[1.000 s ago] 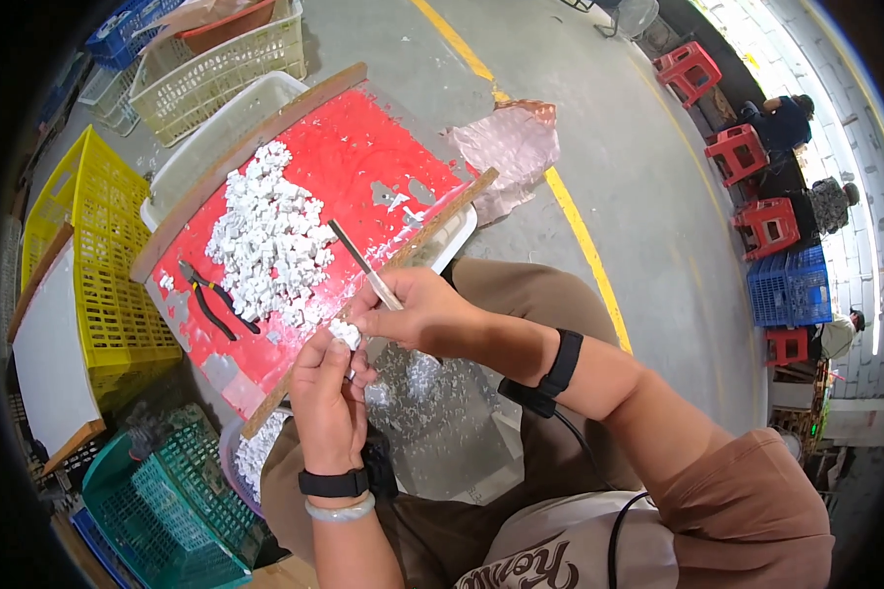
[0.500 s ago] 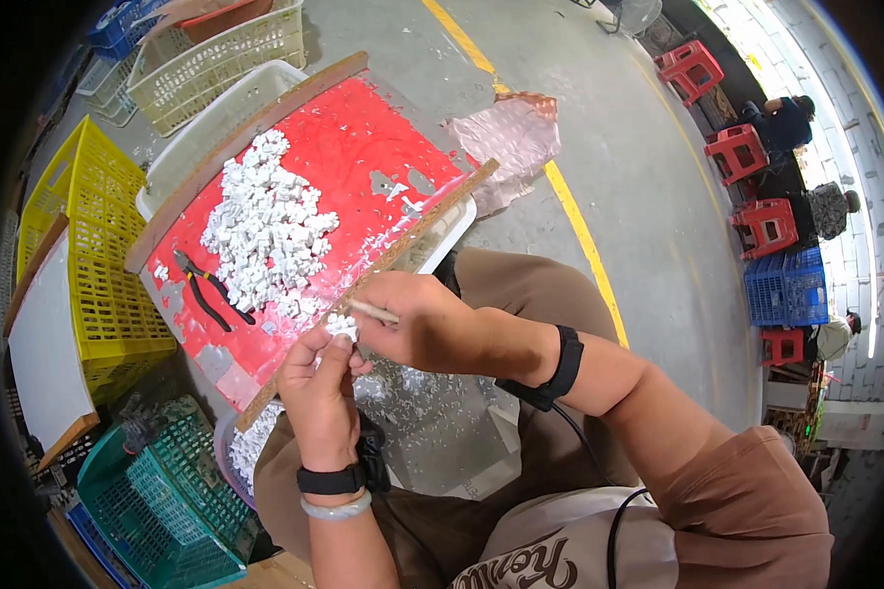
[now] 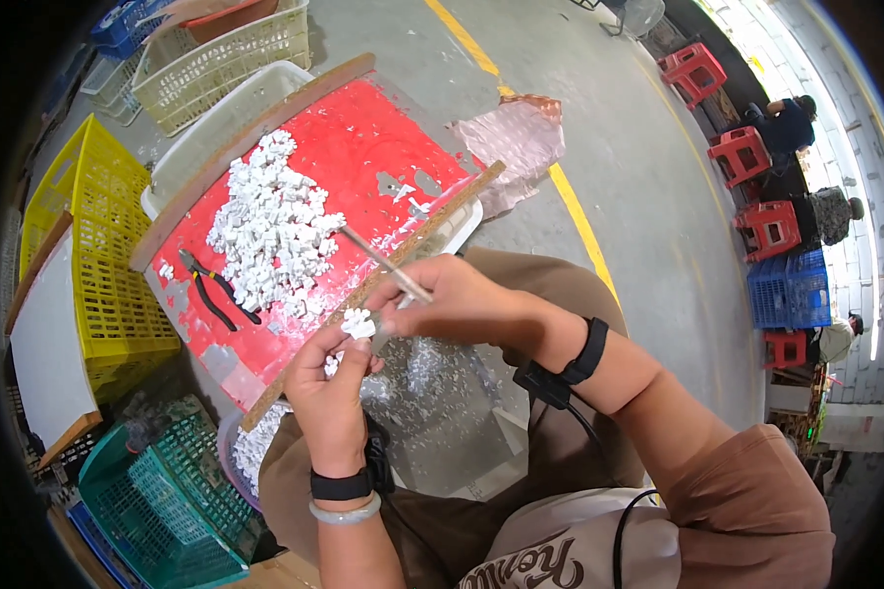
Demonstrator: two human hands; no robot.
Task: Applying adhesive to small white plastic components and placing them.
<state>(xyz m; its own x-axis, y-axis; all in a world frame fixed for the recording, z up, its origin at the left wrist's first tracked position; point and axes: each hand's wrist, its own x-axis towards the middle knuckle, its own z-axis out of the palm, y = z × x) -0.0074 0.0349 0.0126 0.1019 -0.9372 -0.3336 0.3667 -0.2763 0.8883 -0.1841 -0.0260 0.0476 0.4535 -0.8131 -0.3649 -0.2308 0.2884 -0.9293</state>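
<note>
Above the near edge of the red board, my left hand point(image 3: 332, 393) pinches a small white flower-shaped piece point(image 3: 359, 323) between thumb and fingers. Another white piece point(image 3: 333, 364) shows among its curled fingers. Close beside it, my right hand point(image 3: 442, 299) is closed around a slim knife-like tool point(image 3: 388, 263), whose thin dark end points away over the board. The tool is apart from the pinched piece. A big heap of similar white pieces point(image 3: 273, 226) lies on the red board point(image 3: 349, 128). Left of the heap rest pliers point(image 3: 216, 290) with black and yellow handles.
Below my hands, white scraps litter a grey surface point(image 3: 432, 412) between my knees. A tub of white bits point(image 3: 255, 442) sits under the board. Yellow point(image 3: 118, 255) and green point(image 3: 162, 501) crates stand at left. Pinkish sheeting point(image 3: 511, 147) lies beyond; red stools point(image 3: 740, 154) and people are far right.
My right hand has drawn back to the right from the pinched piece, and the tool has swung so its thin end shows over the board. My left hand has shifted slightly right.
</note>
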